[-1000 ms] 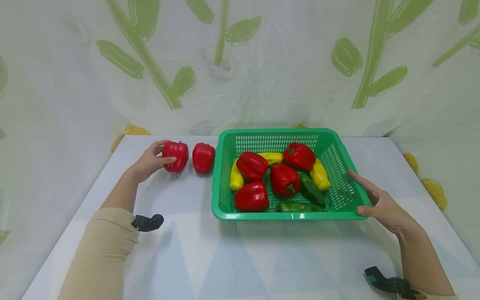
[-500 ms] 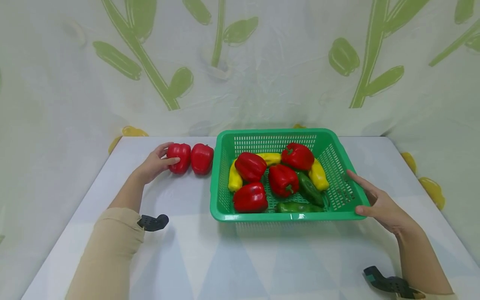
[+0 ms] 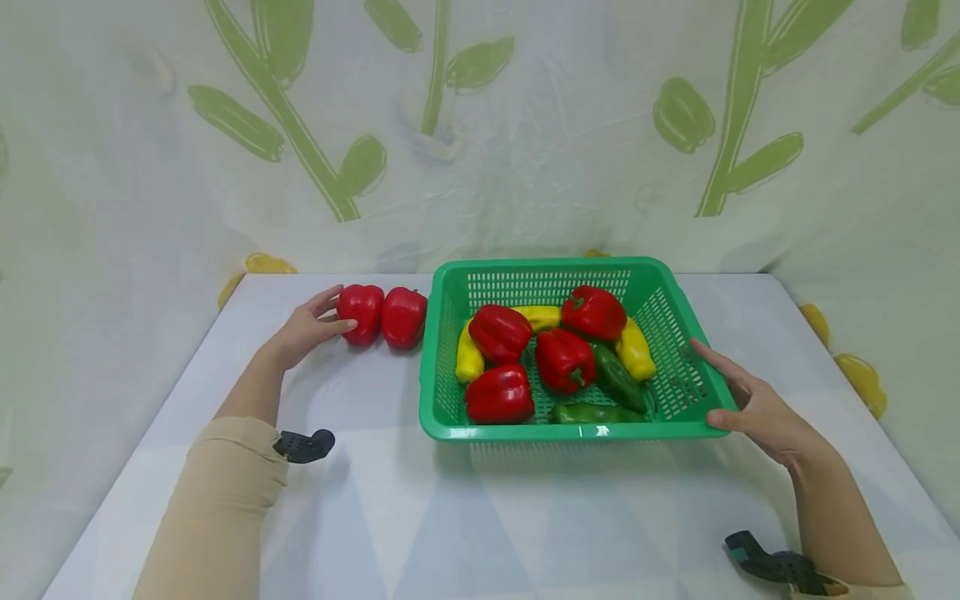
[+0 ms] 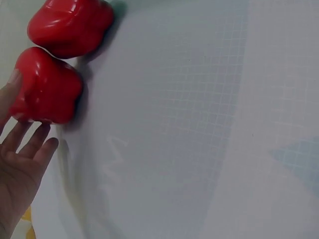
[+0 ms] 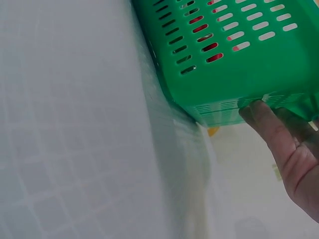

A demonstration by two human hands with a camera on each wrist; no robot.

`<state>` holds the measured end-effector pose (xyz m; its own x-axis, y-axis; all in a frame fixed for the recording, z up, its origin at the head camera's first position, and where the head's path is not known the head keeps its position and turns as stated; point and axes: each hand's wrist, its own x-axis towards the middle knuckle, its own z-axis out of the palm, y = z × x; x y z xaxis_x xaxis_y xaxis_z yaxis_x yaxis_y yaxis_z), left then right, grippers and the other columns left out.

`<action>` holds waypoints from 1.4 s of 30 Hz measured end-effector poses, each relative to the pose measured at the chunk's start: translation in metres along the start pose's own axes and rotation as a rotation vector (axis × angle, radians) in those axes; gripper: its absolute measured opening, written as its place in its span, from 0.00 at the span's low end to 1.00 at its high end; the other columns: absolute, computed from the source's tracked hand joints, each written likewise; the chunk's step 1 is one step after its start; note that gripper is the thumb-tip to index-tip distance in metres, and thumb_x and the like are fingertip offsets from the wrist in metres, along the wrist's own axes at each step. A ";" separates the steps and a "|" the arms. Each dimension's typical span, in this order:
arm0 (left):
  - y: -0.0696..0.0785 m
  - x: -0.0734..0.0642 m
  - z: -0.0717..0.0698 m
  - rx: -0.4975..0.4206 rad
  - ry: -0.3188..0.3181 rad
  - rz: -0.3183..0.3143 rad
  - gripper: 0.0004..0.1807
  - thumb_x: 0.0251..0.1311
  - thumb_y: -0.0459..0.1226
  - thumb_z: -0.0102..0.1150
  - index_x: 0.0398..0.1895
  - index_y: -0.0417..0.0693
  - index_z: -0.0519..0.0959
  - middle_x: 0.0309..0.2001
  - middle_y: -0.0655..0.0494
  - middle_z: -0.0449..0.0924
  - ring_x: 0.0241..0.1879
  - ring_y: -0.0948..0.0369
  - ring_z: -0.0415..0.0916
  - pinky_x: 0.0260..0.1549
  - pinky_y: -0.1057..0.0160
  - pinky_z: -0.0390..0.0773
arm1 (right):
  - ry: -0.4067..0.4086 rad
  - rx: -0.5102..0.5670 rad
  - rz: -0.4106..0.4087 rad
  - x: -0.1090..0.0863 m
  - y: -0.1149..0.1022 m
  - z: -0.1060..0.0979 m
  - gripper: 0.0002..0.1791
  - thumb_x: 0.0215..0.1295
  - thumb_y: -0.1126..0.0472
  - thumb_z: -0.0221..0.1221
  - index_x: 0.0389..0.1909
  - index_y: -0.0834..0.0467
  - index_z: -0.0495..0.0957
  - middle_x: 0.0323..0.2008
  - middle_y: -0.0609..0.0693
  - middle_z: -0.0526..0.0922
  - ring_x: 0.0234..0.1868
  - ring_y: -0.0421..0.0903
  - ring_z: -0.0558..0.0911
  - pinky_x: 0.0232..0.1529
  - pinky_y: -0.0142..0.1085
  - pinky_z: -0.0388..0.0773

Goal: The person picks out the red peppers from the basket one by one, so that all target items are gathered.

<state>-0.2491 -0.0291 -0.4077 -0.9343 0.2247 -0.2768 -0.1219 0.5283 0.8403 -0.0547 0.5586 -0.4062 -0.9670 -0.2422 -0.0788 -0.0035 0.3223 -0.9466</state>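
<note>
My left hand (image 3: 311, 329) is at a red bell pepper (image 3: 363, 312) on the table, left of the basket; its thumb lies along the near side. In the left wrist view the loosely extended fingers (image 4: 31, 144) are at the pepper's edge, one fingertip apart from it. A second red bell pepper (image 3: 403, 318) stands right beside the first, close to the basket wall. My right hand (image 3: 761, 412) holds the rim of the green plastic basket (image 3: 517, 432) at its near right corner, thumb on the rim. In the right wrist view its fingers (image 5: 271, 127) touch the basket's outer wall.
Several red bell peppers (image 3: 564, 360), yellow peppers (image 3: 636, 350) and long green peppers (image 3: 617, 379) lie in the basket. The white table (image 3: 360, 517) with pale blue triangles ends at a plant-patterned curtain (image 3: 555, 150) behind and at both sides.
My left hand has brought the red bell pepper rightward, up against the second one, then drawn slightly back left. My right hand stays at the basket rim.
</note>
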 end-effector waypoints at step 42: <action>0.094 -0.005 -0.003 0.099 -0.319 0.284 0.46 0.55 0.37 0.62 0.74 0.64 0.48 0.73 0.54 0.52 0.70 0.51 0.55 0.59 0.42 0.67 | 0.004 0.012 0.010 0.001 0.001 -0.001 0.43 0.64 0.54 0.59 0.74 0.40 0.46 0.74 0.62 0.39 0.54 0.31 0.66 0.46 0.24 0.74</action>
<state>-0.2564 0.0173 -0.3257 -0.7739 0.6059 -0.1842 0.1721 0.4811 0.8596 -0.0554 0.5595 -0.4071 -0.9681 -0.2348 -0.0873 0.0095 0.3138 -0.9494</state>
